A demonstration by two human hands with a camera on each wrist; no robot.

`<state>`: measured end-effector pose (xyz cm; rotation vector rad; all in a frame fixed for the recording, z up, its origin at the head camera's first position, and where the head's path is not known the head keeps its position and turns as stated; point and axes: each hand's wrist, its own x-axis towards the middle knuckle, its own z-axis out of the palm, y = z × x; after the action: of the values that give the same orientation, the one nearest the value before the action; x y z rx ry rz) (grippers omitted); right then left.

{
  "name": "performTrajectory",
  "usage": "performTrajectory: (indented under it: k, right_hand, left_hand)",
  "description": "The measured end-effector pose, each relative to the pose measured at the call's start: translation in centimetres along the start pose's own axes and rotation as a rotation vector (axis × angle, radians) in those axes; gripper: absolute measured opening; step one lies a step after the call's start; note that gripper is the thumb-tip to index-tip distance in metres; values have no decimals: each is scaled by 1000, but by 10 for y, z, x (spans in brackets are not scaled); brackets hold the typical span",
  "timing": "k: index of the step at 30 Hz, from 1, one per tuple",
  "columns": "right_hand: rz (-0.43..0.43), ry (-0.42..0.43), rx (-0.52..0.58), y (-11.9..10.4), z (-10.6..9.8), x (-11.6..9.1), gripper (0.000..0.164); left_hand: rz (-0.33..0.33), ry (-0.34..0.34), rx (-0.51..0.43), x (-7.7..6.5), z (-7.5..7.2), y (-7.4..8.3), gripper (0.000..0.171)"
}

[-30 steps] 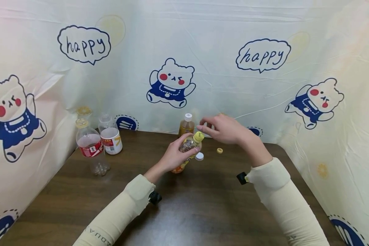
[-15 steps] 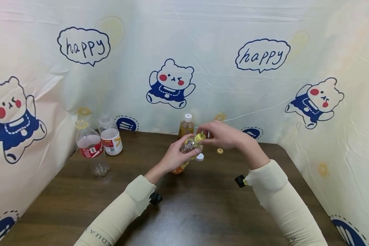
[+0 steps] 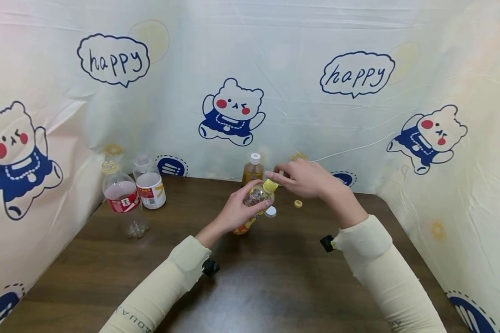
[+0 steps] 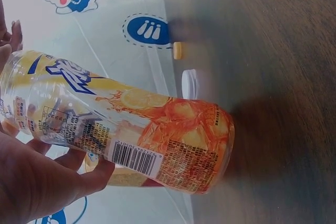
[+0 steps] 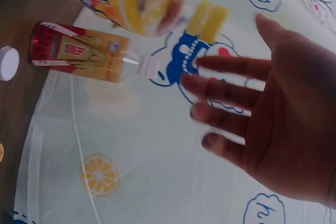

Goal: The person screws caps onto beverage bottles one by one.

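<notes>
My left hand (image 3: 241, 210) grips a clear plastic drink bottle (image 4: 121, 124) with a yellow and orange label, which leans to the right. Whether its base touches the table cannot be told. A yellow cap (image 3: 270, 186) sits on the bottle's neck. Just beyond that cap is my right hand (image 5: 283, 95), its fingers spread and slightly bent, with nothing held; the right wrist view shows a gap between fingers and cap. Behind stands a tea bottle (image 5: 79, 51) with a white cap. On the table lie a loose white cap (image 3: 270, 212) and a small yellow cap (image 3: 297, 203).
At the left of the brown table (image 3: 250, 286) stand a clear bottle (image 3: 125, 203) with a red label and yellow neck, and another clear bottle (image 3: 151, 189) with a white label. A printed cloth (image 3: 300, 115) closes off the back and sides.
Half a second ago my right fingers were at the yellow cap; now they have come off it, up and slightly right. The left hand keeps its grip on the bottle, almost unmoved.
</notes>
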<state>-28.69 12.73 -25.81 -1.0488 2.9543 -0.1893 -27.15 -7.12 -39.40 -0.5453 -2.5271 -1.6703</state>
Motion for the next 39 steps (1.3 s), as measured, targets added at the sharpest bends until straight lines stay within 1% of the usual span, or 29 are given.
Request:
performTrajectory:
  k: [2,5,8,11,13,15,16,18,20,22,24,26,29,30,31,32,33,35,37,39]
  right_hand:
    - [-46,-24,64,1,-4,-2,45]
    - [-123,-65,130,1,-7,-3,46]
    - [-185,-71,141,0,-6,-1,40]
    - [-201,-51,117,-1,-2,2,27]
    - [-180,-34,94,-2,1,3,19]
    - [-135,-16,57,-3,3,4,16]
    - [-106,-4,30,-4,3,4,20]
    - [-52,18,-23,-6,5,4,34]
    - [0,28,-77,-8,5,5,48]
    - [42,33,-119,-8,4,5,58]
    - [66,33,-136,-6,1,4,61]
    - [68,34,-123,-4,-2,2,57]
    - [3,19,-45,0,-8,-2,39]
    - [-24,10,-16,0,-9,-3,36]
    - [-52,-2,12,1,-11,-4,36]
    - [-75,-20,40,0,-11,-5,40]
    - [-96,-37,57,0,-11,-5,45]
    - [-129,-59,73,-3,-11,-5,51]
    - [-150,-77,79,-5,-9,-4,52]
    - [-166,-87,86,-7,-7,-2,49]
  left_hand:
    - [-3,-7,-8,0,0,1,52]
    - [-8,-13,-17,-1,0,1,52]
    - [-7,-16,-21,-1,1,2,52]
    - [-10,-21,-30,-1,1,1,52]
    - [-10,-24,-34,-1,2,1,52]
    - [-11,-25,-29,-1,3,1,52]
    - [-9,-26,-23,-1,3,1,53]
    - [-4,-24,-10,-1,3,1,55]
    - [3,-22,-2,0,4,1,57]
    - [5,-22,6,0,5,1,58]
    - [6,-19,11,1,5,0,58]
    - [0,-13,22,1,5,0,57]
    - [-8,-9,32,1,5,-1,57]
    - [-9,-9,34,0,5,-1,56]
    - [-9,-9,33,0,4,-1,56]
    - [-8,-9,32,0,4,-1,56]
    - [-6,-9,29,-1,3,-1,55]
    - [-3,-7,22,-1,3,0,55]
    - [-1,-5,10,-1,2,1,55]
    - [-1,-5,-4,-2,2,1,56]
